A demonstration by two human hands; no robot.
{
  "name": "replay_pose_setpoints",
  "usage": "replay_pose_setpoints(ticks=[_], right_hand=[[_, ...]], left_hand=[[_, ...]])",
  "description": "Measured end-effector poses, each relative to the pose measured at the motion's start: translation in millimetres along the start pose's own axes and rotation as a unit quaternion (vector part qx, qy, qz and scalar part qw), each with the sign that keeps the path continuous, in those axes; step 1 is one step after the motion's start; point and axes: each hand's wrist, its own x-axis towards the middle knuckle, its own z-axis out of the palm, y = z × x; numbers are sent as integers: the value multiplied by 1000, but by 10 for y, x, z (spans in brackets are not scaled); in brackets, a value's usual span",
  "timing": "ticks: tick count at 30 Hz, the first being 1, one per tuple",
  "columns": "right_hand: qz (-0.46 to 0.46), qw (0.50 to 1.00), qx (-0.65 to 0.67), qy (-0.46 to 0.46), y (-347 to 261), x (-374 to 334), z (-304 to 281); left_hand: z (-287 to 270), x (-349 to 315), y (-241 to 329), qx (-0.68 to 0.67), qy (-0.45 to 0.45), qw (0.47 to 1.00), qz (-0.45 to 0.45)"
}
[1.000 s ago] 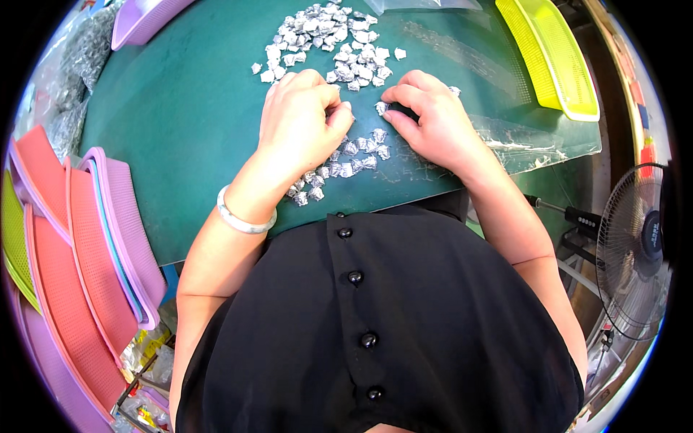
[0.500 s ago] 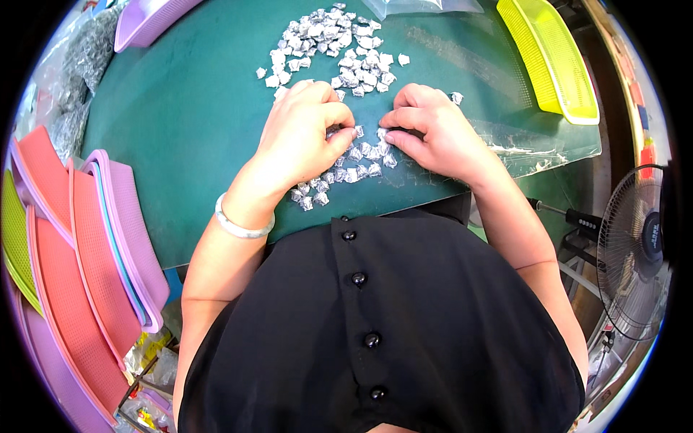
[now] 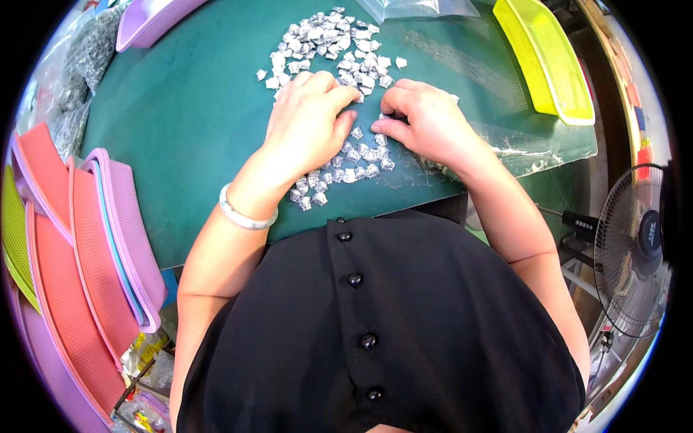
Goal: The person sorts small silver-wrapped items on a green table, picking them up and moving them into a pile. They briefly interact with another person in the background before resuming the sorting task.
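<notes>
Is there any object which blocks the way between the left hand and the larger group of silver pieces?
Nothing visible blocks it: the left hand is by the near edge of the larger group of silver pieces, on the same green tabletop.

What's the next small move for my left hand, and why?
Perhaps bring your left hand's thumb up toward the crumpled silvery piece by its index fingertip. Thumb and index finger stand apart, and that piece sits at the near edge of the far pile, seemingly within easy pinching reach.
</notes>
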Motion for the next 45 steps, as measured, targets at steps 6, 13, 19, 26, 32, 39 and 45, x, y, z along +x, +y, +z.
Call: replay_pose_setpoints(ticks=[6, 13, 19, 26, 32, 39, 45], right_hand=[[-4, 999, 45, -11, 64, -21, -84], [-25, 999, 46, -5, 46, -62, -56], [4, 1000, 26, 6, 31, -93, 12], [-2, 999, 35, 34, 43, -163, -33], [-8, 998, 35, 42, 58, -181, -18], [-2, 998, 15, 63, -3, -172, 52], [-20, 997, -15, 76, -18, -143, 115]], left_hand=[[-36, -35, -3, 6, -30, 1000, -8], [-36, -39, 5, -13, -22, 1000, -9], [-59, -46, 19, 13, -41, 999, -14], [-92, -77, -33, -27, -35, 999, -19], [-131, -90, -40, -48, -48, 997, -24], [-65, -107, 18, -32, -38, 998, -27], [-53, -102, 26, -42, -36, 998, -32]])
